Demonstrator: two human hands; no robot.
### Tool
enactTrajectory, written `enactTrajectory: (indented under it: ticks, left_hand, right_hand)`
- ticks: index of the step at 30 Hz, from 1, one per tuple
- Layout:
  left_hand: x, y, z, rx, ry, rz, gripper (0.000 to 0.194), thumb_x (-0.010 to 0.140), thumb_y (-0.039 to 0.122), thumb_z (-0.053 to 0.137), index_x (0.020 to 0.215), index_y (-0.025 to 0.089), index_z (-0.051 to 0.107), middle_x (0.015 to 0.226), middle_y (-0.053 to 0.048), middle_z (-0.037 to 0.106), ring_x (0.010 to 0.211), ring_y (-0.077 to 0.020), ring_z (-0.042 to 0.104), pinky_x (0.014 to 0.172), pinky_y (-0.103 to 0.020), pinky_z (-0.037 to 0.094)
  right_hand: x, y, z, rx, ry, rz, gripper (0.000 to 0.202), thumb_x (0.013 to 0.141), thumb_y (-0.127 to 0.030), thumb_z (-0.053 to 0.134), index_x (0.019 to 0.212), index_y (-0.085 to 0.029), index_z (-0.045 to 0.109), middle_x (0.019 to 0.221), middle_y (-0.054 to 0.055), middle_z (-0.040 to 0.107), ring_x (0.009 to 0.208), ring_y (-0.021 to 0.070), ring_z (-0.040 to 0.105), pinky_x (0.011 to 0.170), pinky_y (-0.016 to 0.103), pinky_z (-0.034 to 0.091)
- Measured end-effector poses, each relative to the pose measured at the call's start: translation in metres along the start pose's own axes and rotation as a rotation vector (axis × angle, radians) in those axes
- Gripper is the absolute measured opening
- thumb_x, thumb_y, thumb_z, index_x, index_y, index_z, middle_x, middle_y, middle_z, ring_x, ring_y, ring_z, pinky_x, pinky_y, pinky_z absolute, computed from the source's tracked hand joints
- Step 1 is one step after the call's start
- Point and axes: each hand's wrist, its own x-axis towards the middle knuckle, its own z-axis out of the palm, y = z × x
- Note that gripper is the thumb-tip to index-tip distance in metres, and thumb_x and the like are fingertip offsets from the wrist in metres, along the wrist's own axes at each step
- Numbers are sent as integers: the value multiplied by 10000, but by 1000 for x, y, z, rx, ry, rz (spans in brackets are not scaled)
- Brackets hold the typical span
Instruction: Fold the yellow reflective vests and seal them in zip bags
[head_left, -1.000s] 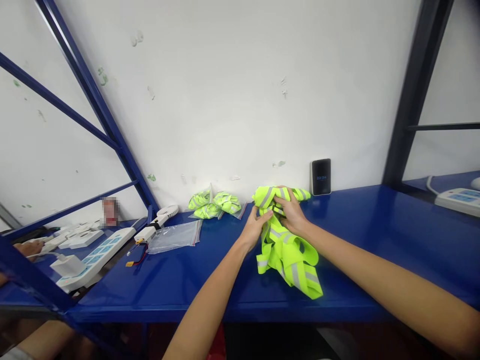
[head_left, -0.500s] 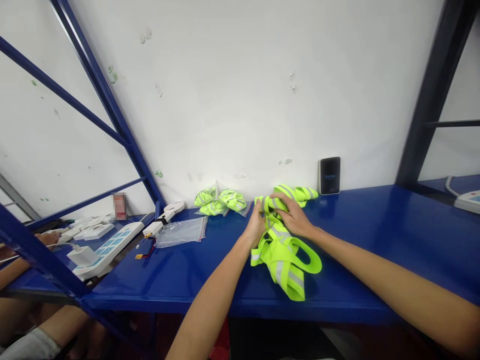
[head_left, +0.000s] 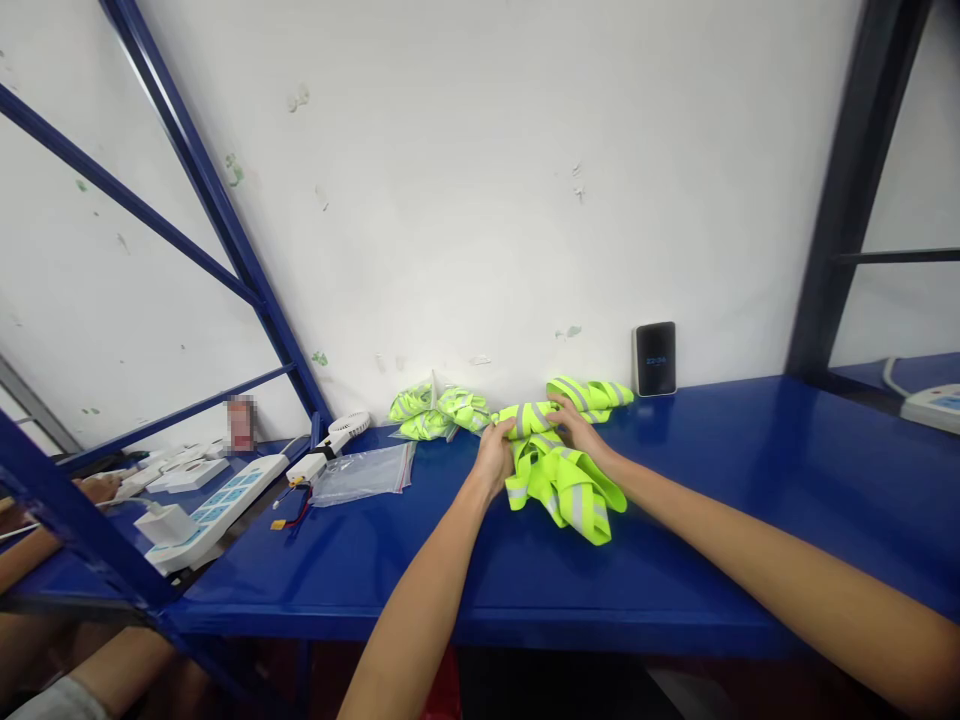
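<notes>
A neon yellow-green reflective strap point(head_left: 574, 485) with silver stripes lies bunched and looped on the blue table in front of me. My left hand point(head_left: 495, 455) is closed on the left end of its gathered upper part, and my right hand point(head_left: 576, 425) grips the same part from the right. Some fingers are hidden behind the fabric. Just beyond my right hand lies another length of the same neon material point(head_left: 600, 395), near the wall. Clear bags with similar neon straps point(head_left: 431, 408) rest behind my left hand.
Flat clear zip bags point(head_left: 364, 474), a small white fan point(head_left: 350, 425) and a wired connector point(head_left: 289, 515) lie at left. A black-screened device point(head_left: 655, 358) leans on the wall. Beyond the blue frame post are a power strip point(head_left: 217, 510) and another person's hand point(head_left: 97, 488).
Both my hands have moved slightly left, stretching the gathered upper part sideways between them. The hanging loops have drawn up away from the table's front edge, and the large right loop has collapsed.
</notes>
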Motion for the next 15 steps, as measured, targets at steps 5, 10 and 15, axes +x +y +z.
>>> enactTrajectory:
  ticks: [5, 10, 15]
  left_hand:
    - [-2, 8, -15, 147, -159, 93, 753, 668, 283, 790, 1324, 198, 430, 1214, -104, 619, 1097, -256, 603, 955, -394, 467]
    - [-1, 6, -23, 289, -253, 235, 743, 715, 268, 762, 1362, 227, 399, 1288, -101, 563, 1172, -245, 553, 980, -367, 453]
    - [-1, 4, -24, 371, -162, 276, 691, 731, 303, 754, 1347, 250, 447, 1379, -91, 481, 1247, -246, 495, 1029, -361, 419]
  right_hand:
    - [-8, -11, 4, 113, -153, 127, 226, 708, -205, 606, 933, -208, 616, 802, 14, 701, 777, 232, 673, 718, 355, 545]
    - [-25, -25, 3, 152, -255, 251, 105, 767, -177, 601, 862, -159, 642, 780, 78, 737, 779, 252, 705, 742, 382, 563]
    - [-25, -26, 0, 149, -216, 147, 242, 701, -60, 665, 888, -209, 628, 860, 44, 744, 816, 239, 709, 744, 376, 582]
